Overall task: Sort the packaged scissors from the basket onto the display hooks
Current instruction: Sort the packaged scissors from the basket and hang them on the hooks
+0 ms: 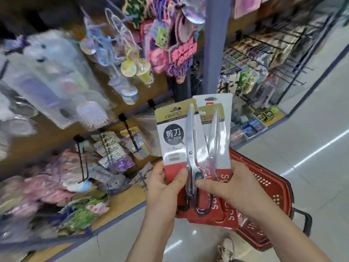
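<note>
I hold a fanned stack of packaged scissors upright in front of me. The front pack (174, 140) has a gold header, a white and red card and silver blades. Behind it to the right sit two more packs (220, 129), one with a clear top and red tag. My left hand (162, 188) grips the front pack's lower left, thumb on its face. My right hand (232, 188) holds the stack from the right, thumb pressing by the black handles. The red basket (272, 188) stands on the floor behind my right hand. Black display hooks (130, 133) jut from the wooden shelf wall at left.
The left shelving is crowded with hanging plush toys, brushes, sticker packs and pink goods. A blue pillar (215, 44) rises behind the packs. To the right a wire rack (264, 59) holds small packaged goods. Pale tiled floor runs along the right side.
</note>
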Motion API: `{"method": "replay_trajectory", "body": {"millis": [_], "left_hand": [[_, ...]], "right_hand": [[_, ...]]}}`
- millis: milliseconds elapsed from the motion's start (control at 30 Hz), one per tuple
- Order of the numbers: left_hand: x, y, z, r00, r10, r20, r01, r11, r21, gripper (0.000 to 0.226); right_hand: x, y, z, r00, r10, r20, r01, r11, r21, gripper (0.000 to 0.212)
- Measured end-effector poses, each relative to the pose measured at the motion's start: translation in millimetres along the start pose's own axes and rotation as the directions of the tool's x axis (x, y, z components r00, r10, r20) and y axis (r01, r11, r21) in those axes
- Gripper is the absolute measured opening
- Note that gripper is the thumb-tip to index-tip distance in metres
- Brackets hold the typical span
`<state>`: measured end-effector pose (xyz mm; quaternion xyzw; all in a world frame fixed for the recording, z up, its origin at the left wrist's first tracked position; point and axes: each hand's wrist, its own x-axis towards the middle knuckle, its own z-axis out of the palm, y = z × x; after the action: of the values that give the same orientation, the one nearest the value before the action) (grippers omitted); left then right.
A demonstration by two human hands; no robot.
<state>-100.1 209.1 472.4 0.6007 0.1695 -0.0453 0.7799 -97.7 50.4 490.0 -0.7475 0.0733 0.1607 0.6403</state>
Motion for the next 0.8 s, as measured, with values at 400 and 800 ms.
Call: {"method": "replay_trajectory", "body": {"millis": [400, 800], "left_hand": [[5.4, 232.0, -107.8, 0.880, 0.475, 0.007, -0.469, 0.867, 0.167, 0.012], [2.9, 335.7, -97.5, 0.754, 0.638, 0.155, -0.622, 0.619, 0.479, 0.021]], "right_hand": [[-47.8, -113.4, 111.0, 0.954, -0.264, 0.140, 0.270, 0.963, -0.023, 0.025], [-46.5, -192.5, 102.4, 0.882, -0.455, 0.124, 0.432, 0.885, 0.176, 0.036]]}}
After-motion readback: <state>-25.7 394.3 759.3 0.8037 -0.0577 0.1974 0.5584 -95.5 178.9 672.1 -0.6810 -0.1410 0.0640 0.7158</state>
